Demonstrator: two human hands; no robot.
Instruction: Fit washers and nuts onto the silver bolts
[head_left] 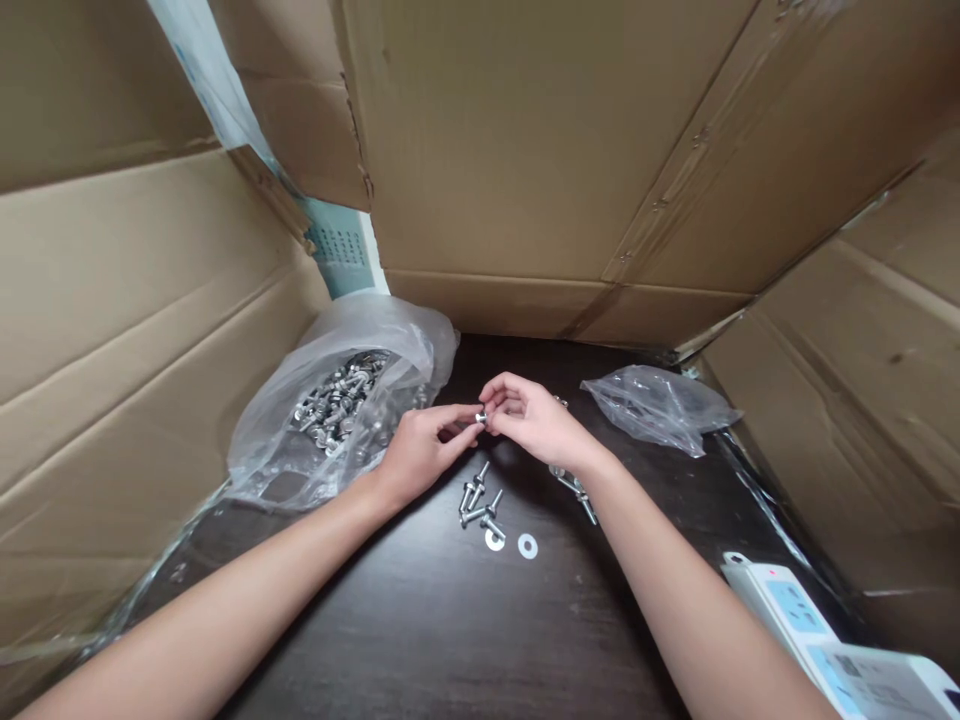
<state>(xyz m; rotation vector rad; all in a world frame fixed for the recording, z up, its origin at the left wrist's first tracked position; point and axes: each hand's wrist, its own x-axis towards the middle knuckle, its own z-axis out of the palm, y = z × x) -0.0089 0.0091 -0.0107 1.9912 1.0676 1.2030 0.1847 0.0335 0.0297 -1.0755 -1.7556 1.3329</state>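
Note:
My left hand (429,445) and my right hand (525,418) meet over the middle of the dark table. Between their fingertips is a small shiny metal piece (481,417), pinched from both sides; it looks like a bolt, but its details are too small to tell. Just below the hands lie several silver bolts (480,503) in a loose group. Two flat washers (527,546) rest by them, nearer to me. More bolts (577,489) lie beside my right wrist, partly hidden by it.
An open plastic bag (259,440) full of bolts stands at the left. A crumpled clear bag (664,405) lies at the back right. At the lower right is a white power strip (784,600). Cardboard walls (540,150) surround the dark table (420,640).

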